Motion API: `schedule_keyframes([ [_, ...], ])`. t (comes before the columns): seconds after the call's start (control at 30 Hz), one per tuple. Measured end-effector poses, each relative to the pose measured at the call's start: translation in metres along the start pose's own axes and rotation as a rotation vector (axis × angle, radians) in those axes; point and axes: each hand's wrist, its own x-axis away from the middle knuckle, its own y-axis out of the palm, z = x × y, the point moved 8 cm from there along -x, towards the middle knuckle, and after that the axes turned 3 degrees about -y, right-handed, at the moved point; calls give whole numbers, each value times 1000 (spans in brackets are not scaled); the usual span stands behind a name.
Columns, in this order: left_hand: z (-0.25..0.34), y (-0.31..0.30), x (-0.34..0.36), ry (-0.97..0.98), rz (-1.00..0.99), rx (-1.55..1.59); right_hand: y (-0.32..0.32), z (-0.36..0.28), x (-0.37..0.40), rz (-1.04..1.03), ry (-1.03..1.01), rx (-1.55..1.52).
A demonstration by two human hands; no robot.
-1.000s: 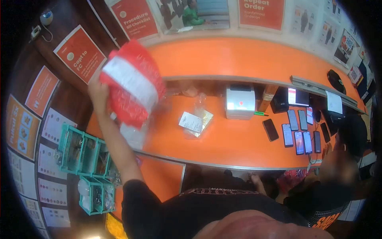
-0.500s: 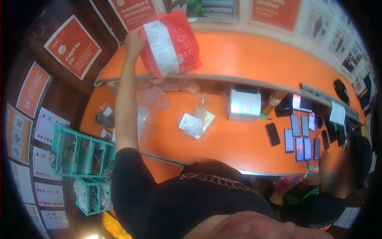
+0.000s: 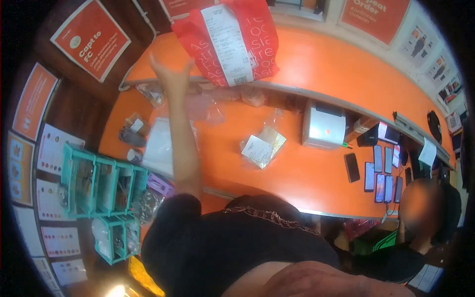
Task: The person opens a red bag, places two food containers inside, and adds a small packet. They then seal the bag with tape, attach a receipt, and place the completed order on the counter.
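My left hand (image 3: 172, 75) is open, with thumb and fingers spread, over the left part of the upper orange shelf. Just to its right, a red bag (image 3: 264, 42) with white lettering stands on that shelf, a long printed receipt (image 3: 226, 44) down its front. The hand looks apart from the bag. Below on the orange counter, a small clear packet (image 3: 273, 140) lies with a white printed slip (image 3: 257, 149) on top. White plastic bags (image 3: 159, 143) lie under my left forearm. My right hand is out of view.
A white printer (image 3: 323, 126) stands under the shelf. Several phones (image 3: 379, 188) lie at the counter's right, near a co-worker in a black sleeve (image 3: 391, 262). Teal baskets (image 3: 106, 185) hang at the left. The upper shelf's edge (image 3: 316, 93) overhangs the counter.
My left hand has let go of the red bag's upper left side, opened and drawn back toward me. The view has shifted, so the counter items appear farther right.
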Motion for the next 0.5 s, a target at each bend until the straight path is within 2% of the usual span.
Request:
schedule_keyframes([
  [0.03,-26,11,24,-314,-213,196,2,-1,2,12,-2,-8],
  [0.07,-74,25,43,-209,-336,-76,6,2,3,20,-3,-19],
  [0.13,-97,48,64,-29,-507,-325,10,6,13,40,3,-24],
  [0.2,-30,82,74,117,-611,-274,12,9,19,58,7,-17],
  [0.3,-64,100,72,-276,-398,-100,6,11,29,74,20,1],
  [0.33,-58,105,71,-350,-421,-140,4,11,32,80,21,6],
  [0.43,-57,128,72,-219,-414,-72,7,7,32,107,19,-7],
  [0.5,-68,148,70,-261,-473,-100,12,10,36,122,23,-29],
])
